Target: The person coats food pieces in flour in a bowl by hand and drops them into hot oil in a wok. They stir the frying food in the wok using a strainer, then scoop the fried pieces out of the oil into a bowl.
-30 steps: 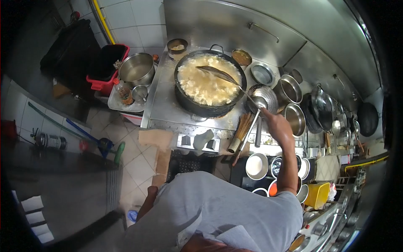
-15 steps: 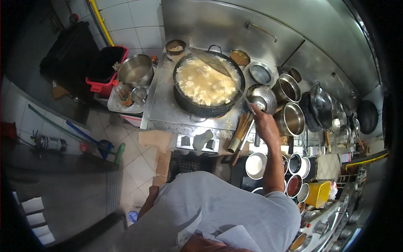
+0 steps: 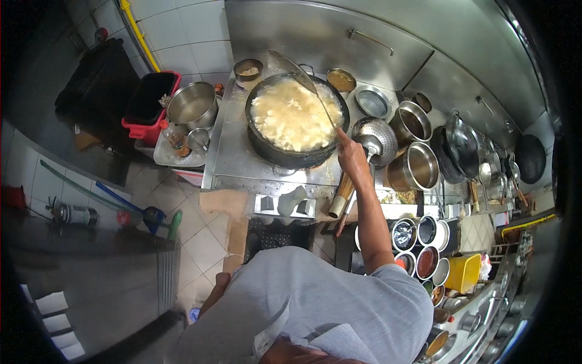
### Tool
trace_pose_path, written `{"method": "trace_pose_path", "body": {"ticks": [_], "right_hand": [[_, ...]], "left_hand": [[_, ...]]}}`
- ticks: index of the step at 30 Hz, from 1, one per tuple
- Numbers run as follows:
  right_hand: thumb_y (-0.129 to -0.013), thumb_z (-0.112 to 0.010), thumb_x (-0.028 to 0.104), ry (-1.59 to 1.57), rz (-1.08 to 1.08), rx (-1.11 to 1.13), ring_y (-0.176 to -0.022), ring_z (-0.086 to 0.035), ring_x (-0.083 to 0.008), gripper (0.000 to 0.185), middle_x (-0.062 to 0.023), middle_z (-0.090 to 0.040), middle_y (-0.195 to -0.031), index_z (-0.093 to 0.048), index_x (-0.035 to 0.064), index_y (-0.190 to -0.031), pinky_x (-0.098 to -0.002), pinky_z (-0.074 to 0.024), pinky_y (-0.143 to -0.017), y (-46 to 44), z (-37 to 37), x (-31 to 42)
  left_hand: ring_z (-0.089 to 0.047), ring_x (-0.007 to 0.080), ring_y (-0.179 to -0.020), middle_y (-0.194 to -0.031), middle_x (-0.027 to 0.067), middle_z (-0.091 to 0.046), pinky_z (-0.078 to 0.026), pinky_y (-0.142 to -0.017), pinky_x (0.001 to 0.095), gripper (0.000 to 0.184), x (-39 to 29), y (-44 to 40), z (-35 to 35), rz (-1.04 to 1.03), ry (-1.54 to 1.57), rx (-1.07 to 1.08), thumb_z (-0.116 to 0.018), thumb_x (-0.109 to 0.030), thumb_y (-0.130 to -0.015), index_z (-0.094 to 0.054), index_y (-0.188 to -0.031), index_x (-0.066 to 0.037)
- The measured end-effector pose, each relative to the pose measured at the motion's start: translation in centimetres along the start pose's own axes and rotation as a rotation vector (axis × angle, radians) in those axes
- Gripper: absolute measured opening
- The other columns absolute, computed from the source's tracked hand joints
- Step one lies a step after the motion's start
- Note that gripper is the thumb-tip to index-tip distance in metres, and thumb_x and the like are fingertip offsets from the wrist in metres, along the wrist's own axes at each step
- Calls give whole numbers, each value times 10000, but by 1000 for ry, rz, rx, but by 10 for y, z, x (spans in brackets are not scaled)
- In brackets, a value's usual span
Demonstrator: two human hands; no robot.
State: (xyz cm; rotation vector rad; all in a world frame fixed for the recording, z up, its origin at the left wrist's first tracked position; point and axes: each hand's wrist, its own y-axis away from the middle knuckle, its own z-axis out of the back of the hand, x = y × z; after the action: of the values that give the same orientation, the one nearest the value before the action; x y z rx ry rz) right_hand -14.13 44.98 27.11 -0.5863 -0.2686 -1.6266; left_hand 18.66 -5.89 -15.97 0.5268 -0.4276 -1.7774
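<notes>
My right hand (image 3: 353, 159) is closed around the long handle of a wire mesh skimmer (image 3: 293, 69). The skimmer's head is tilted nearly edge-on at the back rim of a big black wok-like pot (image 3: 280, 155). Pale, lumpy pieces of food (image 3: 297, 118) fill the pot in bubbling, cloudy liquid. Just right of my right hand lies a perforated ladle (image 3: 377, 138); a bamboo brush (image 3: 341, 200) is below the hand. My left hand (image 3: 223, 279) hangs low beside my body, away from the stove, and its fingers cannot be made out.
On the right stand steel pots (image 3: 418, 167), hanging pans (image 3: 464, 148) and several seasoning tubs (image 3: 427, 259). A steel pot (image 3: 193, 106) and a bottle (image 3: 176, 141) sit left of the stove. Small bowls (image 3: 247, 70) and a round tin (image 3: 373, 103) line the stove's back.
My right hand has moved up and left from beside the perforated ladle to the skimmer's handle. The skimmer has tilted up and shifted toward the back of the pot.
</notes>
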Motion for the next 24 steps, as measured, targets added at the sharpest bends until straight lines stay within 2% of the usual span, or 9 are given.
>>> {"method": "trace_pose_path", "body": {"ticks": [1, 7, 8, 9, 13, 17, 19, 21, 24], "right_hand": [[-785, -510, -18, -40, -7, 14, -958, -624, -446, 562, -314, -619, -1002, -548, 99, -1333, -491, -486, -851, 0, -2, -4], [-787, -502, -9, 72, -100, 118, -997, -615, -446, 562, -304, -627, -1034, -553, 120, -1332, -500, -478, -881, 17, 23, -2], [-787, -502, -9, 72, -99, 118, -997, -615, -446, 562, -304, -627, -1034, -553, 120, -1332, -500, -478, -881, 17, 24, -4], [-795, -497, 1, 79, -95, 88, -979, -618, -450, 565, -306, -630, -1017, -546, 130, -1342, -506, -479, -871, 16, 25, -6], [-827, -479, 30, 199, 30, -2, -890, -636, -455, 543, -305, -642, -935, -542, 153, -1352, -518, -496, -802, 4, 28, -11], [-868, -443, 56, 352, 60, -5, -796, -660, -427, 480, -279, -655, -852, -572, 175, -1315, -512, -517, -711, -22, 23, -24], [-872, -439, 59, 420, 50, 68, -797, -664, -421, 483, -271, -659, -857, -568, 185, -1320, -509, -522, -717, -19, 36, -22], [-881, -434, 75, 511, 69, 140, -802, -672, -407, 475, -244, -676, -884, -579, 207, -1313, -499, -535, -740, -7, 54, -19], [-879, -445, 69, 525, 29, 184, -801, -666, -412, 458, -242, -673, -873, -606, 197, -1288, -504, -527, -747, 21, 91, -1]], "left_hand": [[-693, 317, -665, -742, 146, -698, -535, -589, 471, 199, -4, 1, 6, 7, 20, -17, -572, -210, -796, -723, -768, -85], [-696, 335, -686, -754, 154, -701, -535, -593, 475, 187, -4, -3, 4, 6, 51, -46, -583, -204, -765, -729, -737, -90], [-697, 333, -691, -757, 153, -702, -535, -596, 474, 177, -4, -8, 4, 37, -15, 28, -591, -199, -756, -731, -738, -92], [-697, 332, -695, -760, 151, -703, -535, -598, 473, 168, -4, -13, 5, 66, -81, 103, -600, -193, -748, -734, -738, -93], [-697, 329, -706, -757, 148, -702, -537, -604, 463, 153, 11, -24, -5, 39, -72, 78, -614, -186, -732, -738, -730, -95], [-697, 326, -716, -755, 146, -701, -540, -612, 450, 145, 11, -27, 19, 3, -87, 80, -626, -185, -721, -742, -721, -98], [-697, 325, -719, -755, 146, -701, -541, -616, 444, 145, 15, -30, 19, 0, -71, 77, -628, -189, -721, -742, -716, -99], [-698, 316, -721, -760, 137, -704, -539, -613, 443, 145, 21, -28, 12, -38, 51, -109, -636, -205, -720, -741, -713, -105], [-699, 308, -718, -771, 131, -707, -541, -616, 440, 134, 19, -25, 9, -6, 79, 6, -647, -206, -714, -745, -726, -115]]}}
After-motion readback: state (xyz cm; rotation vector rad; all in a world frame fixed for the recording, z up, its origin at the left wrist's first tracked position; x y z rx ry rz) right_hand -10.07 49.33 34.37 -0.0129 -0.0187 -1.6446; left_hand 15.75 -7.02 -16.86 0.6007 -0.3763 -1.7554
